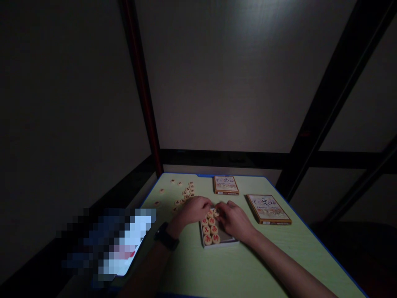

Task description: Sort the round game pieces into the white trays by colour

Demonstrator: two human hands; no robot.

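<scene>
A shallow open box [219, 243] stands on the table with round wooden Chinese chess pieces [214, 229] lying in two columns along its left side, red characters up. My right hand [235, 219] reaches over the box's right side, thumb and fingers closed on a Chinese chess piece [216, 212] at its far end. At the far left corner of the box, my left hand [196, 209] has its fingers curled together; whatever they hold, if anything, is hidden. A dark watch [167, 236] is on the left wrist. Bare box floor [226, 236] shows beneath my right hand.
Loose Chinese chess pieces [187, 193] lie clustered beyond my left hand, with several scattered farther left. Two printed boxes [226, 185] lie on the green table [273, 256], at the back and the right. A lit, blurred screen [132, 244] is at the left edge.
</scene>
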